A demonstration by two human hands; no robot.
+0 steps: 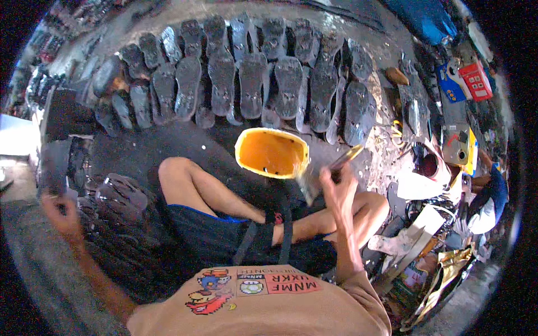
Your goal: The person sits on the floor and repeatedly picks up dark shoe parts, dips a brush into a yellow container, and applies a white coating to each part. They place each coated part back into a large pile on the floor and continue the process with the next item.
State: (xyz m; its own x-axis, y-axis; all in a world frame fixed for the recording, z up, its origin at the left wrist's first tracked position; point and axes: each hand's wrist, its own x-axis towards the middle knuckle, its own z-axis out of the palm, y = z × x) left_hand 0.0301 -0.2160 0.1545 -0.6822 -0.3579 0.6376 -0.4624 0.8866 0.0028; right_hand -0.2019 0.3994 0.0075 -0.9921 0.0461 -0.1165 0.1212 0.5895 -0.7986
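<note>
Closest to me: tan printed shirt (pixel 263 308), dark shorts (pixel 218 235), bare legs crossed on the ground. My right hand (pixel 339 193) is up in front of the right knee, fingers clenched round a brush (pixel 330 168) with a yellowish handle pointing up-right; bristle end sits low, just beside the orange tub's right edge. Can't tell if bristles touch the tub. Orange tub (pixel 272 152), cut-open plastic container, wet orange inside, lies tilted toward me between the knees, just past the left knee (pixel 171 168). A black strap (pixel 283 224) runs down over the shin below it.

My left hand (pixel 59 213) is way out left, well apart from the tub, fingers curled on something dark and flat (pixel 53 168); blurred, can't tell what it is. A heap of dark sandals (pixel 120 196) lies between that hand and my left thigh.

Right side: clutter of scraps, a white cloth or bag (pixel 417 185), a yellow-and-grey box (pixel 459 145), red and blue packets (pixel 468 78).

Farthest: rows of black shoe soles (pixel 252 84) laid tread-up on grey ground, arcing across the top, edges touching or overlapping
</note>
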